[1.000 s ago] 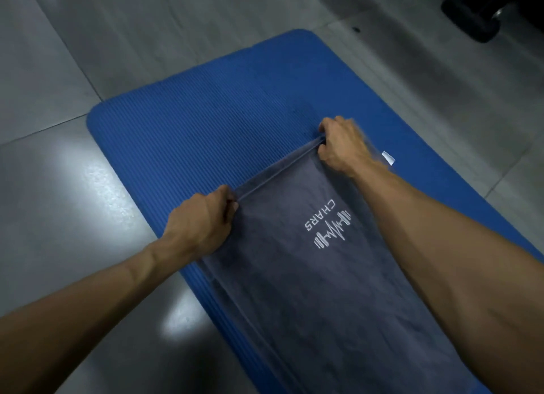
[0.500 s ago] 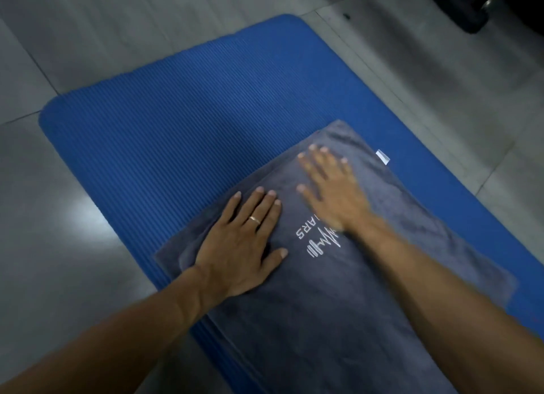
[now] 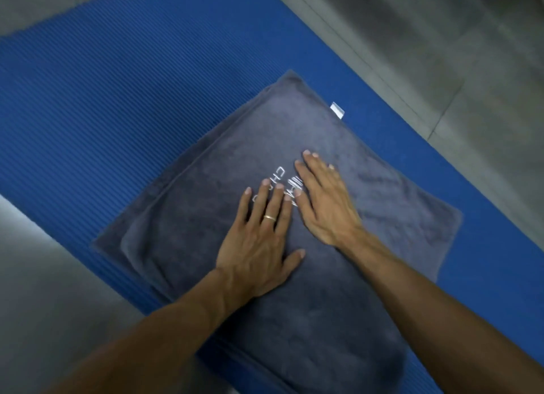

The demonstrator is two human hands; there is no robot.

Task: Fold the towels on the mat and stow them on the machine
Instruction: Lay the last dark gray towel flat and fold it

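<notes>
On the mat: a folded grey towel (image 3: pixel 294 276) lies across the blue exercise mat (image 3: pixel 103 99) (white logo partly covered).
Left hand (image 3: pixel 259 243): flat, fingers straight, pressing the towel.
Right hand (image 3: pixel 323 202): flat alongside, likewise pressing.

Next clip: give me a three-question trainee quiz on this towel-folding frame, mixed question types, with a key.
1. True or false: the left hand grips a corner of the grey towel.
2. Which hand wears a ring? A) left B) right C) neither
3. Fill in: the towel lies on a ____ mat.

Key:
1. False; both it and the right hand lie flat on the towel, fingers straight.
2. A
3. blue
</notes>
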